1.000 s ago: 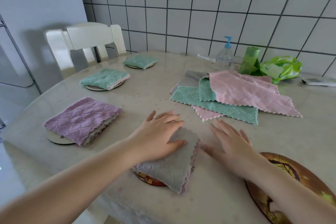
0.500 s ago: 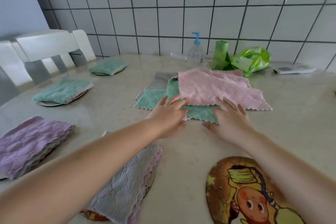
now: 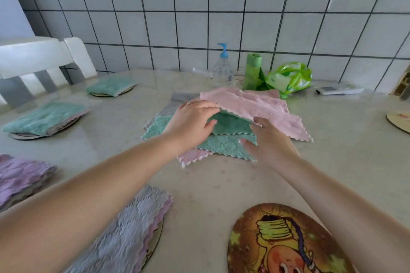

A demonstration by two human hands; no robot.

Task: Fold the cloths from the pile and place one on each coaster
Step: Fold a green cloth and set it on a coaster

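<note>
While both hands work at the pile, the scene is read thus:

Left hand point(image 3: 190, 119): the near-left edge of the pink fleecy cloth point(image 3: 255, 106) is pinched and lifted.

Right hand point(image 3: 266, 144): its state cannot be told; it is set against the pink cloth's front edge, over the teal quilted cloth point(image 3: 224, 146).

Pile: found mid-desk point(image 3: 332, 162).

Bare cartoon-printed round coaster point(image 3: 281, 241): seen at the near right.

Folded grey cloth point(image 3: 133, 232): laid on a near coaster.
</note>
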